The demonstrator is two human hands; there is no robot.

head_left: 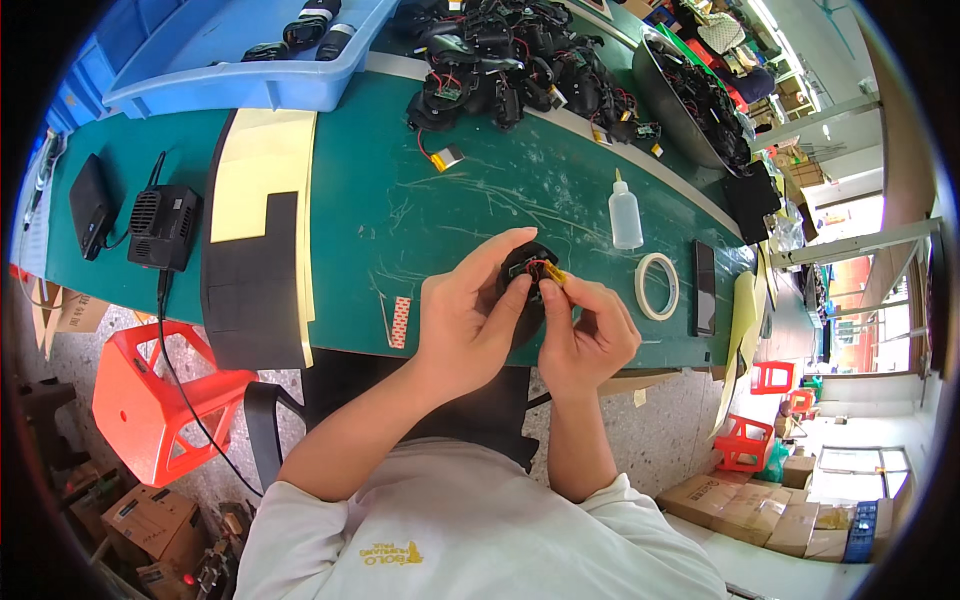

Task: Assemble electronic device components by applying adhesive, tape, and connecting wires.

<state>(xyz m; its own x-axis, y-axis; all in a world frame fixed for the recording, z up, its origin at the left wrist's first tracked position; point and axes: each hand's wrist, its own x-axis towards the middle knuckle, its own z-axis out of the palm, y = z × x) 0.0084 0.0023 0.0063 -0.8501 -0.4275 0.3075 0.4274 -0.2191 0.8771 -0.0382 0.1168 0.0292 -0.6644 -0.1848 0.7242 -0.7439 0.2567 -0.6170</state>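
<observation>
Over the near edge of the green table, my left hand [462, 322] grips a small black plastic housing [527, 328], its thumb pressed near the opening. Red wires [537, 268] show inside that housing. Thumb and fingertips of my right hand [592, 338] pinch a small yellow-wrapped piece [553, 272] at the housing's right side; it looks like a battery, but fingers cover part of it. A white squeeze bottle [625, 218] stands beyond my right hand, with a roll of cream tape [657, 287] lying nearer.
Many similar black housings with wires [490, 70] are heaped at the back, beside a full metal bowl [680, 95]. A blue tray [230, 85], yellow and black sheets [255, 280], a black charger-like box [163, 228] and a phone [704, 288] lie around. A red stool [150, 400] stands left.
</observation>
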